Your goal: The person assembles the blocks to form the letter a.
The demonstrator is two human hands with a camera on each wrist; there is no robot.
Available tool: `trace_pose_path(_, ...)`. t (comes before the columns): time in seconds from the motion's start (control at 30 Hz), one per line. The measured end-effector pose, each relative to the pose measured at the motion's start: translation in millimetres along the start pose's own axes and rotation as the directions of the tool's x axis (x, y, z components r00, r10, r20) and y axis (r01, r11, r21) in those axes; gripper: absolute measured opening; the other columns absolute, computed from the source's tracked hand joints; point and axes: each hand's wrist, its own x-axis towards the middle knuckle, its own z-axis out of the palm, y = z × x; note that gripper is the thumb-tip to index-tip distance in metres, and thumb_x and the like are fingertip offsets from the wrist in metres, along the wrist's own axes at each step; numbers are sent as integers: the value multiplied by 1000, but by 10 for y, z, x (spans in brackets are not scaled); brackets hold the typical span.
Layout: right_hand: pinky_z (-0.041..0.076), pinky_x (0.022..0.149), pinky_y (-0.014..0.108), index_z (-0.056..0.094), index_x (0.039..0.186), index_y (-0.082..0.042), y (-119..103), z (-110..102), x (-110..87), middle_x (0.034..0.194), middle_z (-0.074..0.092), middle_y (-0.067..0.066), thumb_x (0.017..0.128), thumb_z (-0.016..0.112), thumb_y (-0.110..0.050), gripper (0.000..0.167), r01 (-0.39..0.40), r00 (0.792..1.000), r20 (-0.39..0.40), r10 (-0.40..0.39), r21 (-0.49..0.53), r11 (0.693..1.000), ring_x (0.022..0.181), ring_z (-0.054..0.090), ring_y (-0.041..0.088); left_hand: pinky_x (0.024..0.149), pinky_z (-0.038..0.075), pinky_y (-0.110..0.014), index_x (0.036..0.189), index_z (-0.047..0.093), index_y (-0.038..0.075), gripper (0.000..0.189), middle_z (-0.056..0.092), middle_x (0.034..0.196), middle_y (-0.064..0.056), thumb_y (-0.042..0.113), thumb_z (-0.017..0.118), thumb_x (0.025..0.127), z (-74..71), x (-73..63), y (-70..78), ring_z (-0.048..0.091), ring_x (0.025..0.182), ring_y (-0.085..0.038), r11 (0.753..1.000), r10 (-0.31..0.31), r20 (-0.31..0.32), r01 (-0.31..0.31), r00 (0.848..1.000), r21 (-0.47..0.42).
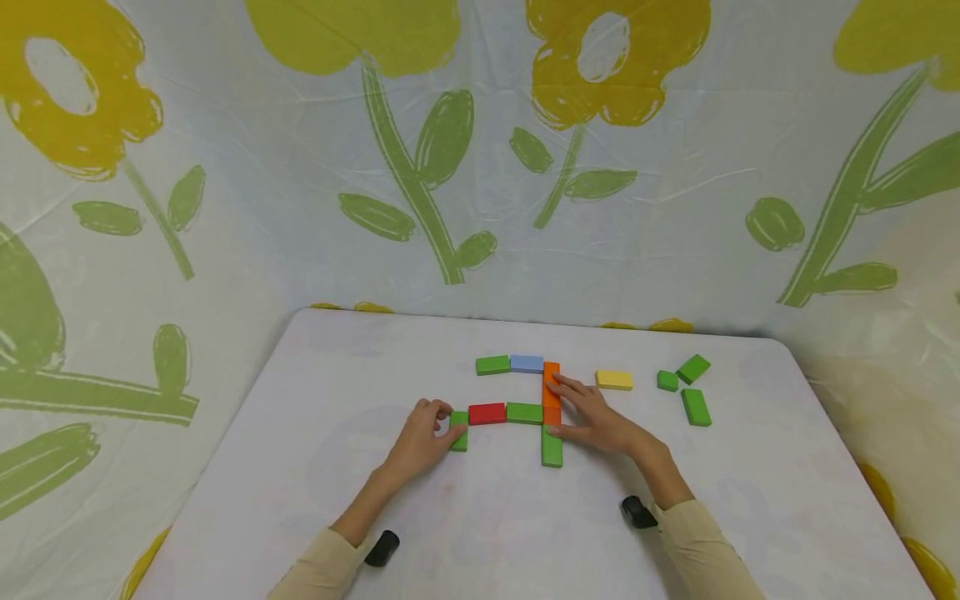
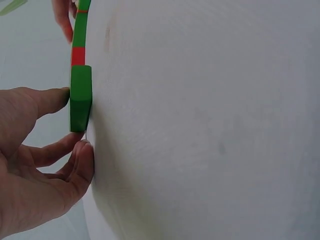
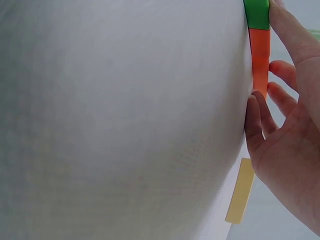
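At the left end of a row of flat blocks, my left hand (image 1: 422,433) pinches an upright-lying green block (image 1: 459,442); in the left wrist view the thumb is against one face of this green block (image 2: 81,97) and a finger meets its edge. Beside it lie a red block (image 1: 487,414) and another green block (image 1: 523,413). My right hand (image 1: 600,417) rests with extended fingers along the orange blocks (image 1: 551,393), its thumb near where they meet a lower green block (image 1: 552,450). The right wrist view shows fingertips touching the orange side (image 3: 260,60).
A blue block (image 1: 527,364) and a green block (image 1: 492,365) extend left from the orange top. Right of the right hand lie a yellow block (image 1: 614,381) and several loose green blocks (image 1: 697,407). The white table (image 1: 480,533) meets a flower-printed cloth backdrop (image 1: 315,183).
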Motion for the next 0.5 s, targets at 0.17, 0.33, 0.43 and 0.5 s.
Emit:
trace_pose_path(0.17, -2, 120, 66, 35, 160, -7, 0, 3, 5, 168, 21, 16, 95, 75, -39, 83, 6, 1000, -1, -6, -4, 1000, 154, 13, 44, 77, 53, -33, 113, 65, -2, 34, 58, 100, -10, 23, 78, 94, -13, 2, 30, 56, 87, -21, 1000, -1, 1, 1, 1000, 7)
trace_pose_path(0.33, -2, 120, 67, 34, 160, -7, -4, -2, 1, 168, 20, 16, 95, 75, -39, 83, 2, 1000, -1, -2, -3, 1000, 154, 13, 44, 77, 53, -32, 113, 65, -1, 33, 58, 101, -10, 23, 77, 94, -23, 0, 36, 56, 88, -20, 1000, 5, 6, -5, 1000, 6)
trace_pose_path(0.43, -1, 120, 67, 34, 161, -8, -7, -5, 0, 169, 20, 16, 95, 74, -39, 84, -1, 1000, 3, 1, -2, 1000, 154, 12, 44, 77, 53, -33, 113, 65, -1, 33, 58, 101, -10, 24, 77, 95, -28, -1, 31, 57, 88, -20, 1000, 11, 11, -12, 1000, 6)
trace_pose_path(0.5, -2, 120, 67, 33, 161, -7, -6, -5, 2, 169, 20, 16, 95, 74, -39, 84, 4, 1000, 4, -4, 3, 1000, 154, 12, 44, 78, 53, -33, 113, 65, -1, 33, 58, 101, -10, 24, 77, 95, -30, -1, 27, 57, 88, -21, 1000, 14, 14, -14, 1000, 4)
